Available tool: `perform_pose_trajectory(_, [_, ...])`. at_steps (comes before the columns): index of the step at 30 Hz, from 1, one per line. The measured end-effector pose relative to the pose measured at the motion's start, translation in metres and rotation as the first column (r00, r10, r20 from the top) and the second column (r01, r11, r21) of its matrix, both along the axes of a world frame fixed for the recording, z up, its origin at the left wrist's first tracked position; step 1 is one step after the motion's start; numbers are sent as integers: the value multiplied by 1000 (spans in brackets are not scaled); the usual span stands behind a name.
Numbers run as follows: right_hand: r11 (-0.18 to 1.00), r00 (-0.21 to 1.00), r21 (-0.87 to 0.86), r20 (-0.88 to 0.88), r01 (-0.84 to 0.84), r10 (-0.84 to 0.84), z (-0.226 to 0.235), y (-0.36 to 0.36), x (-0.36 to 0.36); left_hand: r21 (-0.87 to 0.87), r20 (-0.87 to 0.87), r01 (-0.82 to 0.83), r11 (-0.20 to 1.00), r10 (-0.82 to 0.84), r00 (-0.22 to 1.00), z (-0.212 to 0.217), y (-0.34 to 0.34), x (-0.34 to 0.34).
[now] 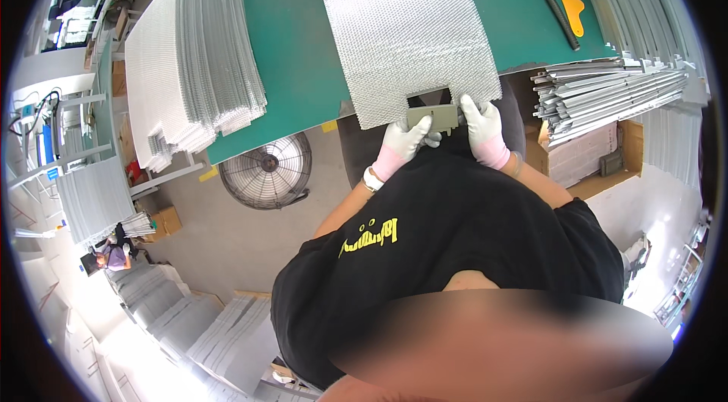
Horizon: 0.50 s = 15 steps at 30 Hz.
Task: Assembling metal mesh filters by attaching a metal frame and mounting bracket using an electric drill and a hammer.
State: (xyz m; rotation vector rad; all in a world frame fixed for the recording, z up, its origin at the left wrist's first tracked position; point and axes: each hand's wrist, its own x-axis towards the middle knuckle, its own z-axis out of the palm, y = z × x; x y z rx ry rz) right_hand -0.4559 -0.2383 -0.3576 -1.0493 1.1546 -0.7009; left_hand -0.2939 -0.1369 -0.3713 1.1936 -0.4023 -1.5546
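Observation:
A silvery mesh panel (409, 19) lies on the green tabletop, its near edge reaching past the table edge toward me. A rectangular notch is cut into that near edge. At the notch sits a grey-green, box-shaped plastic part (442, 118). My left hand (402, 147), in a white and pink glove, is closed on this part, thumb on its face. My right hand (484, 130), gloved alike, grips the panel's near right corner beside the notch, thumb on top. Its fingers underneath are partly hidden.
Stacked mesh panels (193, 61) stand on the table's left. A long black-handled tool (547, 0) and a yellow scraper (572, 11) lie at the right, near metal strips (607, 95). Below left stands a floor fan (268, 169). Another person (115, 256) is far left.

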Motion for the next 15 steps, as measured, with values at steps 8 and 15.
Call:
perform_pose_trajectory(8, [921,891,-79,236,-381,388,-5,3,-11,122,-235,186,975,-154,960,43,13,6])
perform_pose_trajectory(15, [904,869,52,301,-425,392,0,6,1,236,864,730,641,-482,144,146,-99,68])
